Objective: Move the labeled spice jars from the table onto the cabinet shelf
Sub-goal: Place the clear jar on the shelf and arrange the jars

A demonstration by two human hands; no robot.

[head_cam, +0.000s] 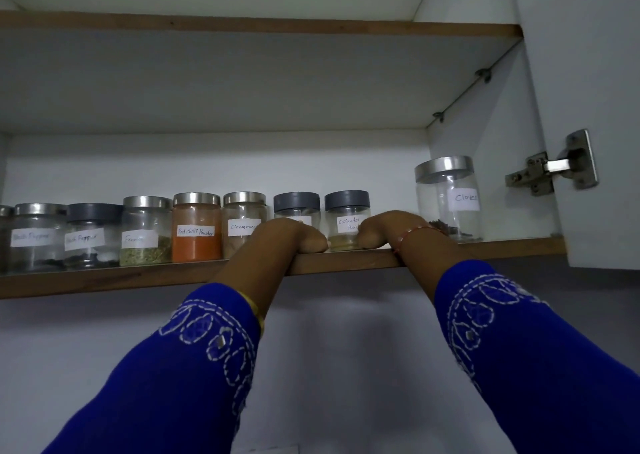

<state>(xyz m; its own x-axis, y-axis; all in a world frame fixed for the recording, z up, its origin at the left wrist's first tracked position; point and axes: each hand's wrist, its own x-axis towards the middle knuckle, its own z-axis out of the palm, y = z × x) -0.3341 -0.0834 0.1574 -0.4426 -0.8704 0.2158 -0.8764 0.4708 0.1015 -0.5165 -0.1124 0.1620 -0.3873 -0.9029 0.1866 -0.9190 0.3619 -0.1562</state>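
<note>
A: What is seen on the cabinet shelf [346,263] across the middle of the head view?

B: A row of spice jars is seen. From the left, two black pepper jars [85,237] are lined up, then a fennel jar [145,233], a red chilli powder jar [196,228] and a cinnamon jar [244,221]. Next a grey-lidded jar [296,207] is seen, but its label is hidden. A coriander powder jar [347,218] is placed beside it. A bigger cloves jar [450,197] is set apart at the right.

A: Where are the hands?

B: Both are laid on the shelf edge in the middle. The left hand [294,237] is pressed against the grey-lidded jar, and the right hand [384,228] against the coriander powder jar. The fingers are hidden behind the hands, so it cannot be told if anything is gripped.

A: What else is seen?

B: Blue stitched sleeves [519,349] are seen at the bottom. A metal door hinge [557,166] is fixed at the right.
</note>
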